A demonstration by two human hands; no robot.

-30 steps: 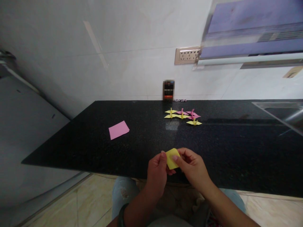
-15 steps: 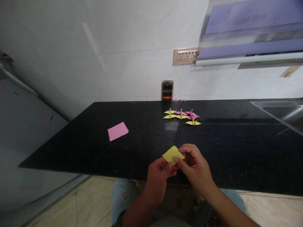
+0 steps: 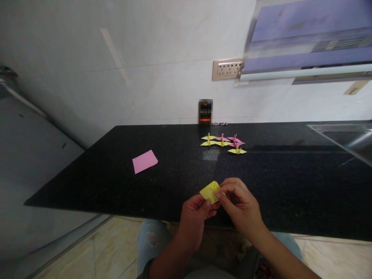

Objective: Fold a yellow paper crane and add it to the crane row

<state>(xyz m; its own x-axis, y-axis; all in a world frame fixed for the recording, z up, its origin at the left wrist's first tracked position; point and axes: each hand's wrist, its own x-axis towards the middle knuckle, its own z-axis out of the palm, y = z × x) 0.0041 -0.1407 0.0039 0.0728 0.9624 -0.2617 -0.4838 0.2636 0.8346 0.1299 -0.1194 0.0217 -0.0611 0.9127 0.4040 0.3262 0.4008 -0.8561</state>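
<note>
A folded yellow paper square (image 3: 209, 191) is held in front of me, just above the front part of the counter. My left hand (image 3: 195, 217) pinches its lower left edge, thumb on top and fingers beneath. At its right side, my right hand (image 3: 242, 203) has thumb and index finger closed on the paper, hiding the right corner. Beyond the hands stand several folded paper cranes, among them a yellow crane (image 3: 237, 150) and a pink crane (image 3: 222, 138). Over to the left lies a pink paper sheet (image 3: 145, 161), flat on the counter.
The black speckled counter (image 3: 95, 170) runs from a corner at the left to a metal sink (image 3: 351, 139) at the right. A phone (image 3: 205, 112) leans on the white wall, a beaded strap (image 3: 220, 124) beside it. Above is a wall socket (image 3: 228, 69).
My right thumb and index finger have come together over the right part of the yellow paper, where a flap or crease now shows. The left hand and the cranes stay put.
</note>
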